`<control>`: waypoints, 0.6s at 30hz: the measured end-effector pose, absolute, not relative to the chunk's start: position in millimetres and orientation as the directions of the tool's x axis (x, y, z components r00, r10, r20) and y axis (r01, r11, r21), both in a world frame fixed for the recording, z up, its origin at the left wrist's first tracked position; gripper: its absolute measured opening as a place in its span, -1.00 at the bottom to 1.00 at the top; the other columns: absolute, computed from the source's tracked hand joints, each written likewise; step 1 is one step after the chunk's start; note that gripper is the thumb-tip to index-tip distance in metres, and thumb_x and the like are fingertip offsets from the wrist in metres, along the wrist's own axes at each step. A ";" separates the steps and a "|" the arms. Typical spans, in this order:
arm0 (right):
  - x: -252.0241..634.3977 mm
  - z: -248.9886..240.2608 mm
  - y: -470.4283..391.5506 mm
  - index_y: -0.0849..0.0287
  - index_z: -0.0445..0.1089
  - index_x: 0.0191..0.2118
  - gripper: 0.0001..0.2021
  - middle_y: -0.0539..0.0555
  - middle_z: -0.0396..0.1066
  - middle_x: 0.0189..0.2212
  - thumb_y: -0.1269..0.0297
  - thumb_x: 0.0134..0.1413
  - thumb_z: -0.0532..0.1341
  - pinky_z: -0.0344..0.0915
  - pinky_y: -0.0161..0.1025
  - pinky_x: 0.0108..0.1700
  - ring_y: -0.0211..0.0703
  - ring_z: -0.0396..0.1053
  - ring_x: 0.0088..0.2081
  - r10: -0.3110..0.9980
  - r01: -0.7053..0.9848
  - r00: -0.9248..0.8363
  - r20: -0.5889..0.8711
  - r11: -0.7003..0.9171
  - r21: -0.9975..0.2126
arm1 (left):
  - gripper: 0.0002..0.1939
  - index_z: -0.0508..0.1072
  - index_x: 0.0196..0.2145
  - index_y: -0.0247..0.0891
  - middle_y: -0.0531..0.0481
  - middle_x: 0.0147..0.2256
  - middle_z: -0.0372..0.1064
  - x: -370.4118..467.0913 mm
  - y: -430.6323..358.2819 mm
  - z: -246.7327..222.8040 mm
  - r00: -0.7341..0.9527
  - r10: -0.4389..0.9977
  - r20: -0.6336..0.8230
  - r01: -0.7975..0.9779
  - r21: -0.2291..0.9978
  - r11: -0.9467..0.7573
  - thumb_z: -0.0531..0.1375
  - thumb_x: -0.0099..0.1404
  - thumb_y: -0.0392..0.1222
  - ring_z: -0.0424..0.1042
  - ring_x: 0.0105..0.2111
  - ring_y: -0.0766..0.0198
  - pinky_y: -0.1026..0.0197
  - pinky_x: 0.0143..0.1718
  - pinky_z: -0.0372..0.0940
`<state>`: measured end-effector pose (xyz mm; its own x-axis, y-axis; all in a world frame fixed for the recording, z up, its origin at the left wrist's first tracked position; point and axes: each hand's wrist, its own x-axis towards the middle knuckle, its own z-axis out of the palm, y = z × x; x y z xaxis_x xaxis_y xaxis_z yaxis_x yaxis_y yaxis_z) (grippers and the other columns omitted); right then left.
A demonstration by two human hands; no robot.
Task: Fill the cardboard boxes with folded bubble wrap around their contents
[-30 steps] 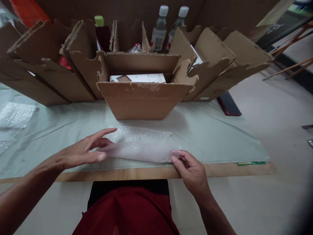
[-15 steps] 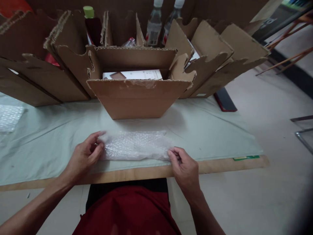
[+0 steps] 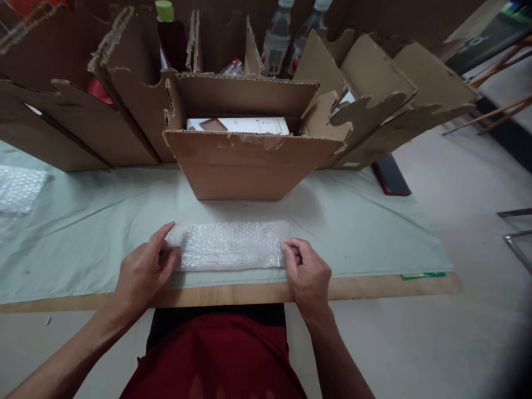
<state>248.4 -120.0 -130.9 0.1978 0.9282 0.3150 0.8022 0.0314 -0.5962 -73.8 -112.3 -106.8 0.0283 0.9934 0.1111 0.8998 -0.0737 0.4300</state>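
A flat, folded strip of bubble wrap point(image 3: 233, 245) lies near the front edge of the cloth-covered table. My left hand point(image 3: 145, 266) grips its left end, with the thumb and fingers curled at the edge. At the opposite end, my right hand point(image 3: 307, 271) pinches the right edge between thumb and bent fingers. Just behind the strip stands an open cardboard box point(image 3: 253, 172) with a white printed box point(image 3: 249, 126) inside it.
Behind stands a row of cardboard dividers point(image 3: 133, 111), with clear bottles point(image 3: 276, 41) and a green-capped bottle point(image 3: 165, 11) among them. More bubble wrap point(image 3: 20, 188) lies at the left. A dark flat object point(image 3: 390, 174) rests on the right of the cloth point(image 3: 353, 233).
The bubble wrap now lies flatter and straighter, its right end squared off. My right hand has shifted slightly left and up. The whole view has swung a little.
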 end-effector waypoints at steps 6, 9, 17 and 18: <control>250.5 -143.9 -116.2 0.17 0.56 -0.10 -0.64 0.00 0.41 -0.58 -0.02 0.37 0.19 0.25 -0.22 -0.32 -0.14 0.38 -0.47 0.903 0.917 0.157 0.399 0.017 -0.399 | -0.55 0.34 0.26 -0.25 -0.03 -0.43 0.47 -80.3 -116.4 -121.8 0.097 0.980 0.176 0.959 0.245 -0.139 0.05 0.51 -0.07 0.41 -0.44 0.16 0.07 -0.25 0.37; 253.0 -144.2 -116.0 0.18 0.56 -0.10 -0.59 -0.01 0.38 -0.59 -0.08 0.38 0.17 0.25 -0.22 -0.33 -0.14 0.39 -0.47 0.901 0.920 0.164 0.402 0.007 -0.391 | -0.55 0.33 0.26 -0.27 -0.04 -0.41 0.45 -86.6 -117.9 -122.0 0.105 0.976 0.192 0.965 0.216 -0.146 0.08 0.52 -0.04 0.42 -0.42 0.14 0.05 -0.24 0.40; 252.0 -109.7 -126.4 0.14 0.49 -0.06 -0.83 0.16 0.56 -0.24 0.22 0.38 0.21 0.39 -0.07 -0.11 -0.02 0.49 -0.23 0.806 0.933 0.051 0.590 0.172 -0.316 | -0.49 0.27 0.26 -0.06 -0.21 0.24 0.28 -50.9 -132.0 -90.4 0.253 0.861 0.440 0.858 0.309 -0.410 0.18 0.41 -0.33 0.34 0.23 -0.09 -0.19 0.20 0.35; 243.6 -105.4 -126.4 0.14 0.48 -0.03 -0.84 0.19 0.57 -0.15 0.28 0.38 0.20 0.39 -0.03 -0.04 0.04 0.51 -0.13 0.794 0.933 -0.018 0.607 0.232 -0.276 | -0.49 0.28 0.26 -0.08 -0.21 0.26 0.27 -39.8 -131.8 -88.0 0.315 0.839 0.445 0.820 0.317 -0.476 0.15 0.40 -0.38 0.30 0.28 -0.08 -0.20 0.24 0.31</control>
